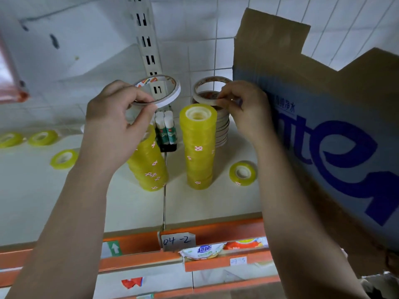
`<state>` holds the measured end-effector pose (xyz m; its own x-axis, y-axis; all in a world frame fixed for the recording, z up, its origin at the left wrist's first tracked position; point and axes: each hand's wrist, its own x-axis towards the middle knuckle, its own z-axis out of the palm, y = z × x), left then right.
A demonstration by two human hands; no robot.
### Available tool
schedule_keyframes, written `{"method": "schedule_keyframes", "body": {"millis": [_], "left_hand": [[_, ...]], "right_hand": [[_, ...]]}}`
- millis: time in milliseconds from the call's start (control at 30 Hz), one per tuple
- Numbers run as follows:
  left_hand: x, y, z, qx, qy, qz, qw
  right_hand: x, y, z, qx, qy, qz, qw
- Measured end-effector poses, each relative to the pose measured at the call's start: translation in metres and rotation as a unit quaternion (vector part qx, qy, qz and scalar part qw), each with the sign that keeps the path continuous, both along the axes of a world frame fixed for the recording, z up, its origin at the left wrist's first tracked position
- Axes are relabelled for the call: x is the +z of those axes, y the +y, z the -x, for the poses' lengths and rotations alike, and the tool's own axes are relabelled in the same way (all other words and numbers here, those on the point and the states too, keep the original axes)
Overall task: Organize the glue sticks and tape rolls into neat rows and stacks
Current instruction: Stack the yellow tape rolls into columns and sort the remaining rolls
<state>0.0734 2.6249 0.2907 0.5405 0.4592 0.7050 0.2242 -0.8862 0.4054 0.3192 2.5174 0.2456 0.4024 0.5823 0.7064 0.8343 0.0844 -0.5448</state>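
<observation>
My left hand (112, 124) pinches a thin white tape roll (165, 91) and holds it up above the shelf. My right hand (244, 111) pinches two more thin white rolls (207, 91) over a stack of white tape rolls (223, 128) at the back. Two tall stacks of yellow tape stand in front: one (198, 147) in the middle, another (149, 165) partly behind my left hand. Two glue sticks (166, 130) stand upright between the stacks, near the wall.
Loose yellow tape rolls lie on the white shelf (64, 190): several at the left (63, 158) and one at the right (243, 172). A big cardboard box (323, 126) fills the right side. The shelf's orange front edge (216, 231) carries a paper label.
</observation>
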Motion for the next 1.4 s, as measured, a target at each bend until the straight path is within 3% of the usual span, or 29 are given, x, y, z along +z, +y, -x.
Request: {"method": "schedule_keyframes", "body": {"millis": [300, 600, 833, 1400], "left_hand": [[-0.001, -0.003, -0.007, 0.014, 0.01, -0.01, 1.0], [-0.004, -0.006, -0.008, 0.02, 0.007, -0.013, 1.0], [-0.004, -0.007, -0.01, 0.021, 0.004, -0.005, 1.0], [0.001, 0.005, -0.025, -0.035, 0.048, 0.024, 0.998]], "right_hand": [[-0.021, 0.006, -0.005, -0.009, -0.021, 0.016, 1.0], [-0.035, 0.0, 0.001, -0.004, 0.09, 0.023, 0.996], [-0.031, -0.001, 0.007, -0.009, 0.115, 0.011, 0.993], [-0.03, -0.007, 0.011, -0.018, 0.114, 0.033, 0.993]]}}
